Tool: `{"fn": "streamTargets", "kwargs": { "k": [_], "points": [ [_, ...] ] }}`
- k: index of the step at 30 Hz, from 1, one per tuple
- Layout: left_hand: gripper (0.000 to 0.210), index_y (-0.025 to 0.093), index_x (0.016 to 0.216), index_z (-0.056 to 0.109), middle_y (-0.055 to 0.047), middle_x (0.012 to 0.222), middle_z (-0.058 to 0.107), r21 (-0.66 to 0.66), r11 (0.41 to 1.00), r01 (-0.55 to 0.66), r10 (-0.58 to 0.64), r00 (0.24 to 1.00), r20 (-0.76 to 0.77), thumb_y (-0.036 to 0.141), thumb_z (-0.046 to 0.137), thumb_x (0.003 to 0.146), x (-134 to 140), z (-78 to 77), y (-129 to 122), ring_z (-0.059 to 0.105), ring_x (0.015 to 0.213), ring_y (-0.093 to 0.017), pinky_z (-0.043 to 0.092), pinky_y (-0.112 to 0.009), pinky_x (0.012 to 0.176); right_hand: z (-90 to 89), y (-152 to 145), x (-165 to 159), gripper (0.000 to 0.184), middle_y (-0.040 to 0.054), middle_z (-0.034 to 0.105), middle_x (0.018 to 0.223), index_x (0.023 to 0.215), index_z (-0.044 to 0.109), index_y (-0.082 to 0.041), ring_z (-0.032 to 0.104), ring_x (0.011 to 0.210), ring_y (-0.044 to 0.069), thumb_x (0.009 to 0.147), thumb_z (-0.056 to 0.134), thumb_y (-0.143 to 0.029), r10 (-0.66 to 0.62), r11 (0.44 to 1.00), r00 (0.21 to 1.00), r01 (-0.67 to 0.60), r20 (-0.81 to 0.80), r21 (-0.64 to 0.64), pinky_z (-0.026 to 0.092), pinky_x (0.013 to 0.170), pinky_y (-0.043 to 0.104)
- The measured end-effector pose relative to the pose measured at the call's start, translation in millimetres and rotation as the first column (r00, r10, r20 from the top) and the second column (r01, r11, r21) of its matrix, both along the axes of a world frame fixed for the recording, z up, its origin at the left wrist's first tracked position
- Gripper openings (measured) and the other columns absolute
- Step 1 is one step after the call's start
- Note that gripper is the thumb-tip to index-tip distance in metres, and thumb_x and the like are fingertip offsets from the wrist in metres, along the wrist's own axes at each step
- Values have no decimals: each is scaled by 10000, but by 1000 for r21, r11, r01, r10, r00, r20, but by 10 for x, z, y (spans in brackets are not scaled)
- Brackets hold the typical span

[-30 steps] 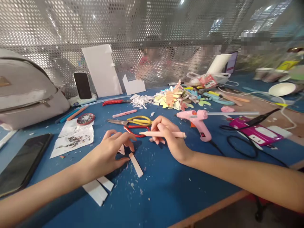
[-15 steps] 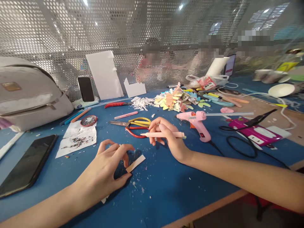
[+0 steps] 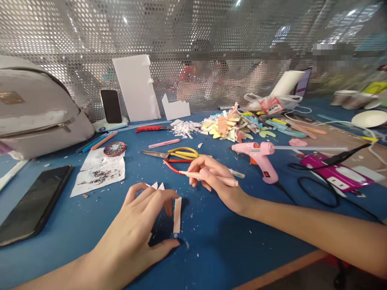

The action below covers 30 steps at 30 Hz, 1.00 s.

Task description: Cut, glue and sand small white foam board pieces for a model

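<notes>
My left hand (image 3: 145,225) is over the blue table with fingers arched and thumb spread apart. A narrow pale pink strip (image 3: 177,216) lies beside its fingertips, index finger at the far end and thumb just short of the near end. White pointed pieces (image 3: 159,186) peek out behind the left knuckles, mostly hidden. My right hand (image 3: 217,181) is closed around a pale pink marker pen (image 3: 208,177), its tip pointing left. Just beyond that hand lie scissors (image 3: 169,154) with one yellow and one red handle, partly covered by it.
A pink glue gun (image 3: 263,155) rests at right near a magenta power strip (image 3: 337,172). Paper scraps (image 3: 223,123) are heaped at the back. On the left are a black phone (image 3: 34,203), a littered white sheet (image 3: 98,175) and a grey backpack (image 3: 39,112).
The pale pink strip has turned from slanting to nearly straight away from me. My left hand has shifted right and its thumb has come off the strip. The pen stays in my right hand.
</notes>
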State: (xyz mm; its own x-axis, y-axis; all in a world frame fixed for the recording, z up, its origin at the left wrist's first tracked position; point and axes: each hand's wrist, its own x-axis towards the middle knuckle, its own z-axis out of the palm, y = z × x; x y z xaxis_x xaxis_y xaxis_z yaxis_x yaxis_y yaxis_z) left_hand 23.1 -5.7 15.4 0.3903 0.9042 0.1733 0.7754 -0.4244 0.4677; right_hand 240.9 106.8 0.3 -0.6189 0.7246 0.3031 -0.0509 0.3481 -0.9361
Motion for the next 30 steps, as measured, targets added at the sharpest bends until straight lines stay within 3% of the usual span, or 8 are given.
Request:
{"fn": "streamTargets", "kwargs": {
  "k": [3, 6, 10, 13, 17, 22, 30],
  "points": [
    [723, 376, 1366, 293, 23, 1258, 599, -1, 999, -49, 49, 998, -24, 289, 764, 825, -72, -52, 57, 504, 1141, -256, 269, -457, 1027, 38, -32, 17, 218, 3, 591, 789, 967, 561, -175, 575, 704, 111, 1034, 442, -346, 46, 999, 997, -45, 57, -5, 411, 560, 216],
    [903, 403, 1440, 204, 19, 1334, 595, -47, 998, -38, 38, 999, -6, 337, 817, 781, -118, -112, 121, 479, 1179, -283, 241, -484, 1052, 52, -64, 41, 277, -8, 565, 675, 817, 530, -176, 569, 617, 123, 1026, 431, -330, 119, 993, 983, -119, 143, -3, 436, 568, 243],
    [1092, 402, 1503, 97, 12, 1329, 622, -52, 999, 2, -1, 1000, 8, 353, 864, 727, -112, -150, 184, 474, 1200, -304, 156, -498, 1081, 21, -80, 59, 268, -42, 437, 607, 730, 414, -205, 424, 539, 114, 987, 416, -278, 78, 958, 958, -149, 277, 246, 332, 534, 262],
    [1150, 378, 1514, 100, -5, 1296, 635, -54, 998, 12, -12, 1000, 15, 346, 894, 683, -94, -165, 221, 511, 1154, -289, 169, -473, 1075, 2, -76, 60, 236, -49, 383, 634, 737, 343, -218, 364, 544, 111, 964, 405, -239, 43, 921, 947, -161, 317, 355, 293, 539, 267],
    [1187, 335, 1519, 106, -22, 1245, 658, -31, 999, 12, -11, 1000, 27, 307, 905, 641, -67, -182, 250, 549, 1105, -283, 148, -462, 1083, 23, -69, 54, 214, -52, 378, 642, 754, 307, -226, 344, 544, 113, 949, 395, -219, 54, 921, 933, -185, 357, 343, 278, 536, 268],
    [1309, 332, 1515, 99, 35, 1203, 680, -22, 1000, -21, 22, 1000, 20, 227, 962, 535, -19, -145, 252, 565, 1094, -244, 121, -385, 1097, 67, -60, 41, 213, -54, 367, 650, 755, 288, -229, 338, 546, 111, 938, 393, -199, 61, 928, 924, -192, 378, 320, 281, 538, 263],
    [1210, 331, 1521, 96, 70, 1178, 706, 2, 1000, -27, 27, 998, -53, 317, 915, 630, -48, -120, 271, 550, 1134, -261, 134, -344, 1101, 12, -97, 45, 198, -57, 377, 663, 790, 297, -233, 374, 575, 119, 891, 420, -116, 158, 861, 926, -299, 342, 411, 268, 529, 264]
  ]
}}
